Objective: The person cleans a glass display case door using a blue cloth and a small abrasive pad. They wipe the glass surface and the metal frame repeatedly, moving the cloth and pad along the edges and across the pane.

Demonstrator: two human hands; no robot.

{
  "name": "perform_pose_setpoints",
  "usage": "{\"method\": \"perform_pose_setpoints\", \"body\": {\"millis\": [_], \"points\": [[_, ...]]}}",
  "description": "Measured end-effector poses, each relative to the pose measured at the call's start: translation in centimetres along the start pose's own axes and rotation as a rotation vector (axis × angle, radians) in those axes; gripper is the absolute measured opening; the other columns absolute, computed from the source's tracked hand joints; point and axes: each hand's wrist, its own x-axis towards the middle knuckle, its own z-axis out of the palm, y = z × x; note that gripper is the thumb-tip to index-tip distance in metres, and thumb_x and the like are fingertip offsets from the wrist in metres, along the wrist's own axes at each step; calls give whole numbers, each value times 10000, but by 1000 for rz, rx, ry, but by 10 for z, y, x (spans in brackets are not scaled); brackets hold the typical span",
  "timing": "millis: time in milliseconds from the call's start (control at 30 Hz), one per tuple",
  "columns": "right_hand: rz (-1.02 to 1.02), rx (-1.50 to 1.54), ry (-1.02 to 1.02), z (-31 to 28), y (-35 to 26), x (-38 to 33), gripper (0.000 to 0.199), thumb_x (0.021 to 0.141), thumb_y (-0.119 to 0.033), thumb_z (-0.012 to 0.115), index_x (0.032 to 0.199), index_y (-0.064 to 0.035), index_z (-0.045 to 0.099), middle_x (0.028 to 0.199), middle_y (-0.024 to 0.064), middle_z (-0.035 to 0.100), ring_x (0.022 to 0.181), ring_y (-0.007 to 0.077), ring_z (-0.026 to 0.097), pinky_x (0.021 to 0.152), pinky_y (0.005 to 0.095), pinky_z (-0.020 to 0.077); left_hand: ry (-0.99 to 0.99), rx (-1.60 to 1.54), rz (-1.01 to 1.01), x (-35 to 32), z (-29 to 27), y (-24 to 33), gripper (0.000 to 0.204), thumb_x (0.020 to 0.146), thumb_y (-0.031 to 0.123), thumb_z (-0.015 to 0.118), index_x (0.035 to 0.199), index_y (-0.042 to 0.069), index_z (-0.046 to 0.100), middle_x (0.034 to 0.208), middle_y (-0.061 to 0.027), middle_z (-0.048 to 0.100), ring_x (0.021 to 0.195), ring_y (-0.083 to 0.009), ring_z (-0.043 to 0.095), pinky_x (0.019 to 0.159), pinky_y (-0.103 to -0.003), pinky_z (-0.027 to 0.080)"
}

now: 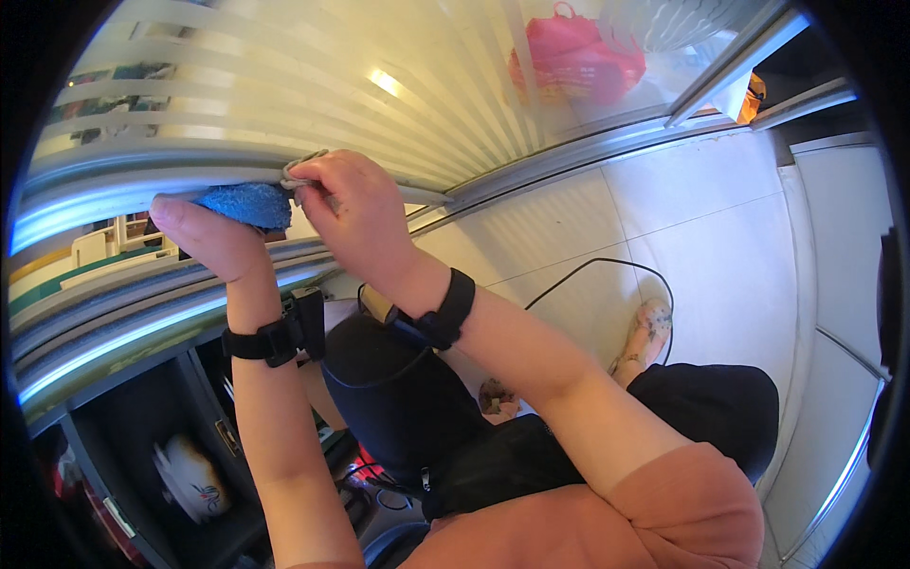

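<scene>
My left hand [213, 239] is at the lower edge of a striped glass door panel, with a fuzzy blue cloth [248, 205] in its grip. The thumb points left along the metal frame [123, 190], and its other fingers are mostly hidden. Just to the right, my right hand [358, 204] is closed, pinching a bunched grey cloth [301, 169] against the same frame. The two cloths lie close together. Part of the grey one is covered by my fingers. Dark straps circle both wrists.
Behind the glass sits a pink plastic bag [583, 57]. A metal floor track [540, 166] borders pale tiles. A black cable [607, 261] loops near my foot [647, 332]. At lower left, an open dark cabinet [114, 408] holds a white bowl [194, 479]. White cabinets [839, 237] stand right.
</scene>
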Motion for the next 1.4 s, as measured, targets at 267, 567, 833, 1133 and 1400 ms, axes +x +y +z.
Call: {"method": "perform_pose_setpoints", "body": {"millis": [267,567,833,1133,1400], "points": [[424,-413,-71,-68,90,-36,140,738,-49,590,877,-42,574,800,99,601,716,245,585,632,340,469,20,185,-10,4,0,-5,504,925,449,284,994,-33,412,948,-138,412,877,-226,396,850,-370,335],[298,203,341,-71,80,-12,101,822,-58,561,908,-11,534,755,36,547,650,108,546,607,233,452,-1,53,-33,-4,3,-4,546,919,486,260,1036,-27,405,970,-139,426,881,-222,401,837,-369,349],[345,-388,205,-98,105,-29,126,749,-31,601,872,-30,573,757,67,569,669,183,552,619,281,452,43,63,-110,3,3,-13,452,941,381,231,1008,-17,435,990,-159,467,912,-261,460,833,-397,375],[-166,-200,143,-70,24,36,138,721,-26,614,852,-65,601,748,71,556,656,216,552,585,299,444,33,234,68,0,0,-17,386,929,323,353,993,-48,440,967,-168,471,889,-266,467,806,-386,381],[321,-596,-92,-89,99,-31,84,716,-75,614,798,-64,601,735,82,563,707,265,569,612,349,462,13,-397,-70,-1,1,-16,274,852,154,553,991,-64,463,932,-167,478,875,-263,471,772,-369,391]]}}
